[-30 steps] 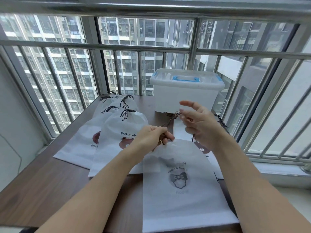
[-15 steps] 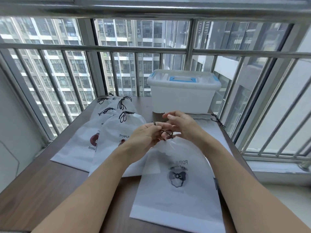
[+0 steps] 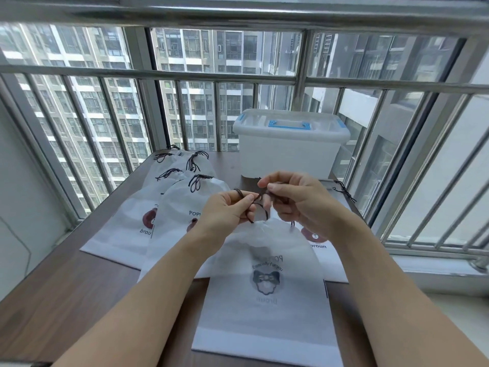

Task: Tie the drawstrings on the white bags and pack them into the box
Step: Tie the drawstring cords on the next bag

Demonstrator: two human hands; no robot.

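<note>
A white drawstring bag (image 3: 264, 300) lies flat on the wooden table in front of me, its gathered neck pointing away. My left hand (image 3: 225, 210) pinches a loop of the dark drawstring (image 3: 258, 205) just above the neck. My right hand (image 3: 296, 200) pinches the other strand close beside it, fingers curled. Several tied white bags (image 3: 174, 215) lie overlapped to the left. Another white bag (image 3: 325, 250) lies under my right wrist. The translucent box (image 3: 291, 149) with blue handle and latches stands at the back, lid on.
The wooden table (image 3: 66, 292) sits in a corner of barred windows (image 3: 105, 115). A metal railing runs along the right side, near the box and the table's right edge. A grey wall is on the left.
My hands have come together over the bag's neck, after the right hand had pulled the cord up and away. They now work the cord into a loop. The bag has shifted slightly.
</note>
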